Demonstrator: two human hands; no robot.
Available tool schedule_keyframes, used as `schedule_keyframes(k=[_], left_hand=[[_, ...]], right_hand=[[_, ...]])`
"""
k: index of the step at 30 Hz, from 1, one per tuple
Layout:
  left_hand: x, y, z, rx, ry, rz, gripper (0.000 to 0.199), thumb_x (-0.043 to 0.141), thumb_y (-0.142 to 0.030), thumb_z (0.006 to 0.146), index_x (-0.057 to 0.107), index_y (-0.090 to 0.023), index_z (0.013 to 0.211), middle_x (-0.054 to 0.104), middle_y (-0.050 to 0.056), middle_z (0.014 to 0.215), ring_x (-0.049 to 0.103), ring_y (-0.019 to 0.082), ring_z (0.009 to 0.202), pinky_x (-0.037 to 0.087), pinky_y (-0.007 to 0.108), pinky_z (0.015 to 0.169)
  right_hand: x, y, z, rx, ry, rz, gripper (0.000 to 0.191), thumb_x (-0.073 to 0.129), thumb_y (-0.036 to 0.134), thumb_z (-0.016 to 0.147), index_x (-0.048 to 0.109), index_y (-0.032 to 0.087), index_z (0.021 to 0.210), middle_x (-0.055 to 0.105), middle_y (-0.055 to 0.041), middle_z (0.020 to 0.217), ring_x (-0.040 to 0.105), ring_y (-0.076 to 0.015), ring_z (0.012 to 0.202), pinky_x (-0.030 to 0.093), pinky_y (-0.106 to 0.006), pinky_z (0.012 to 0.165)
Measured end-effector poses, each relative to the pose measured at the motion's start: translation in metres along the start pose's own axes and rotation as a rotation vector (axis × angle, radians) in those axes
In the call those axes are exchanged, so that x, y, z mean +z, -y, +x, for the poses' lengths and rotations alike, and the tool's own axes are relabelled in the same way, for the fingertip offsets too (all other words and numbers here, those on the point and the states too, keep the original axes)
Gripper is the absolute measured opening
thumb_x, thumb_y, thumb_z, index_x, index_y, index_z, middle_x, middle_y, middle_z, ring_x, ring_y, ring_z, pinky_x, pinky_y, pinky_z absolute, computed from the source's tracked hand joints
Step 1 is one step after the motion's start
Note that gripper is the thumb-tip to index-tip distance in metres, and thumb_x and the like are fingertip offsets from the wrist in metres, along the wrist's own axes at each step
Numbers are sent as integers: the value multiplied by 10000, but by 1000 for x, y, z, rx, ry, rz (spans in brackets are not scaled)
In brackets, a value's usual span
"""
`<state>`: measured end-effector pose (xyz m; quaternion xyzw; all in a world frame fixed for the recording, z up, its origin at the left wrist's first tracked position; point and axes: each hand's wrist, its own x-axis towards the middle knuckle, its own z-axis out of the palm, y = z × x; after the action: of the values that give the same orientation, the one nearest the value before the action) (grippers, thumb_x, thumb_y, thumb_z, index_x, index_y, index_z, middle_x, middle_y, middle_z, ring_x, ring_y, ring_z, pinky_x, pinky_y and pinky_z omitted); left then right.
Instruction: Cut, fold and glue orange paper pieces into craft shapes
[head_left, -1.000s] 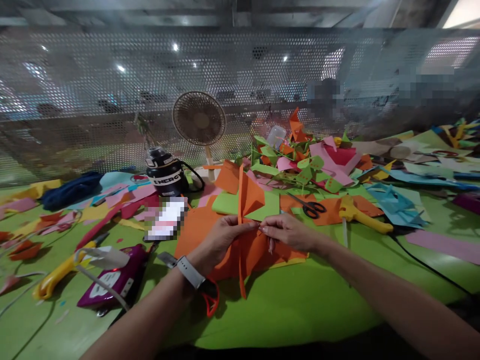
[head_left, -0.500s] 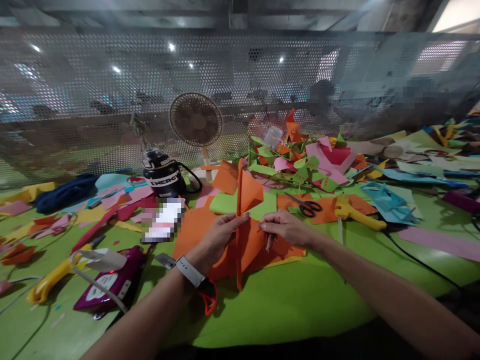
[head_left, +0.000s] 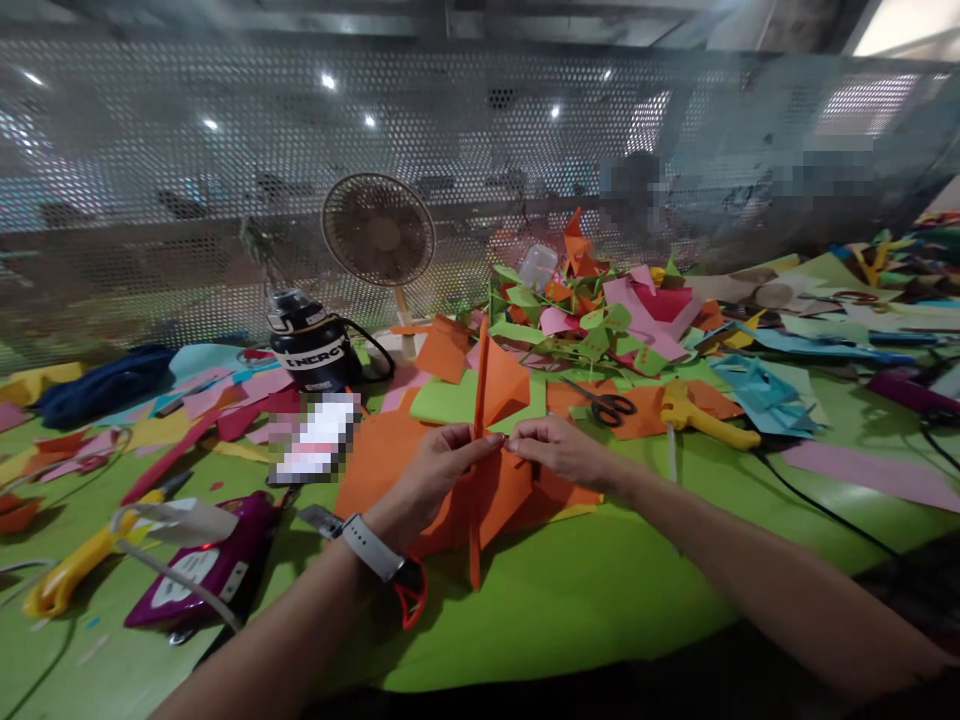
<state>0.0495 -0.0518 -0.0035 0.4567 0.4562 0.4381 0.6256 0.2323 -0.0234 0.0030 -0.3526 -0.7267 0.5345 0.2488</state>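
Observation:
An orange folded paper piece [head_left: 495, 490] stands upright over flat orange sheets [head_left: 375, 455] near the middle of the green table. My left hand [head_left: 448, 465] pinches its tall central edge. Close by on the right, my right hand [head_left: 551, 445] has its fingers pressed together at the paper's face, almost touching my left thumb; whatever sits between those fingertips is too small to make out. A light green sheet [head_left: 446, 398] lies behind the paper. Red-handled scissors [head_left: 411, 600] rest under my left wrist.
Black scissors [head_left: 609, 408] and a yellow glue gun [head_left: 701, 418] lie to the right. On the left are a phone [head_left: 319, 440], a purple power strip [head_left: 206, 565] and another yellow glue gun [head_left: 82, 560]. Behind stand a black bottle [head_left: 307, 345], a fan [head_left: 379, 230] and heaped paper shapes [head_left: 592, 320].
My right hand has moved left, up against my left thumb at the orange paper. The view has shifted slightly, while my left hand keeps its hold.

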Motion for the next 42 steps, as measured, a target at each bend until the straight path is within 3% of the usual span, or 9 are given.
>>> schedule_keyframes(k=[6,12,20,26,30,35,42], left_hand=[[-5,1,3,1,4,-26,247,840,-332,610,740,-146,738,709,35,692,558,83,560,383,178,505],[-5,-2,4,-14,-22,-52,245,845,-324,593,733,-144,715,703,39,664,569,100,562,395,197,517],[-8,-3,3,-21,-59,-30,254,835,-337,604,703,-148,711,666,7,616,517,71,485,339,194,462],[-5,-8,0,-50,-53,-89,327,856,-374,575,679,-171,762,660,-20,657,557,74,536,375,172,482],[5,-10,-4,-19,7,-92,353,868,-374,559,681,-164,771,663,-18,682,554,68,571,408,161,529],[12,-13,-8,35,89,-6,317,849,-345,604,685,-169,810,667,-15,678,573,80,589,421,175,556],[6,-18,-7,52,76,46,385,836,-270,583,647,-206,912,727,13,818,646,139,708,467,245,673]], right_hand=[[-3,5,-1,10,19,2,223,520,334,866,560,163,728,538,21,688,499,-118,662,413,-261,642],[-4,6,-3,162,30,155,130,496,173,875,614,128,906,642,5,695,593,-99,622,472,-254,651],[-9,2,-2,157,65,308,197,535,106,748,668,113,893,693,-20,671,679,-130,646,515,-253,668],[-22,-1,1,72,-156,422,253,542,313,786,673,121,885,722,-62,725,653,-127,564,500,-241,567],[-20,2,1,16,-225,407,375,691,493,715,644,133,808,696,-37,658,615,-108,491,458,-209,478],[-11,1,3,-26,-324,348,408,789,501,606,603,138,605,616,11,492,525,-81,381,428,-201,403],[-11,-2,4,-13,-349,393,392,785,483,607,649,120,546,649,-28,496,584,-107,399,449,-202,423]])
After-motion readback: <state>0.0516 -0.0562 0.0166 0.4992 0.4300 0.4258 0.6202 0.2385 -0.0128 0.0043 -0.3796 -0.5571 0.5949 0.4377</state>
